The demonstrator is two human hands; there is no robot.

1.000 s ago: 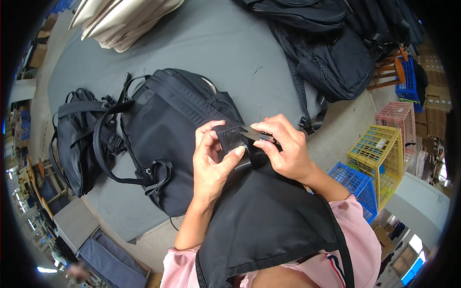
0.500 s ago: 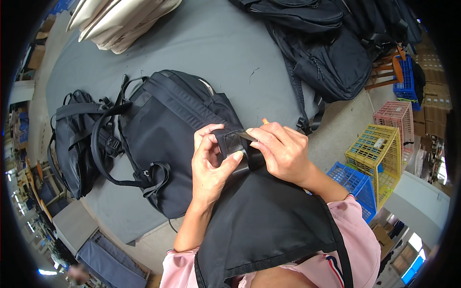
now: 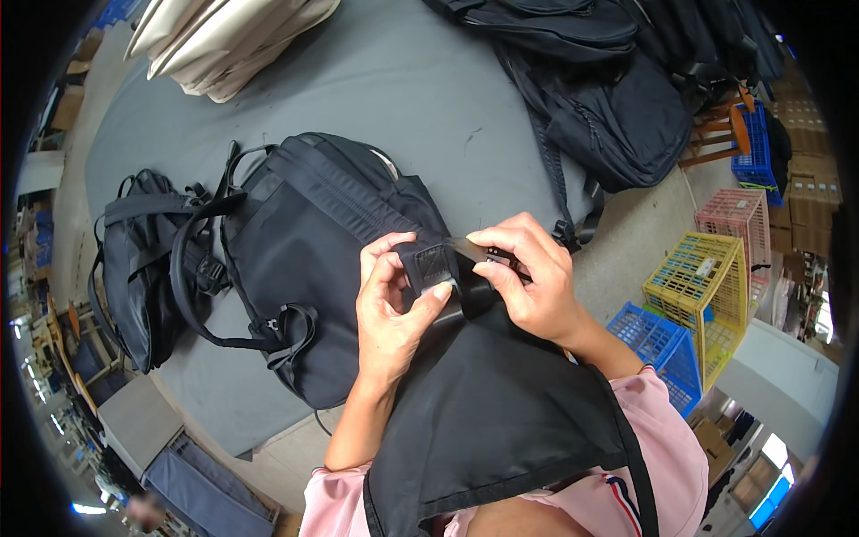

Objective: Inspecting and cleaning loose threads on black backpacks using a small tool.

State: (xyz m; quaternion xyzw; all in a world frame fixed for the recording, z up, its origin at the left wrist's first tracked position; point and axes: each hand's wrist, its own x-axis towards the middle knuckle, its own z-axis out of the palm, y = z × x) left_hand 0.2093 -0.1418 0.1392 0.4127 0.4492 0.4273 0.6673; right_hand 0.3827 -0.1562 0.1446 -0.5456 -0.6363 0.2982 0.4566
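Observation:
A black backpack (image 3: 295,242) lies on the grey table in front of me, with a broad strap (image 3: 335,192) running across it toward my hands. My left hand (image 3: 394,300) pinches the end of a black strap, thumb below and fingers above, so that a stitched rectangular patch (image 3: 434,261) faces up. Close by on the right, my right hand (image 3: 537,277) is closed on a small tool (image 3: 503,259) with a dark body and a thin flat greyish tip. Its tip lies at the patch's right edge; exact contact cannot be made out. The tool's kind is unclear.
Another black bag (image 3: 143,268) with loose straps lies at the left. Cream bags (image 3: 228,40) are stacked at the far left, and several black backpacks (image 3: 608,116) pile up at the far right. Yellow (image 3: 698,277) and blue crates (image 3: 658,345) stand on the floor at right.
My right hand has turned and shifted slightly right, so the tool's dark body now shows between the fingers. The left hand and the strap have stayed nearly still.

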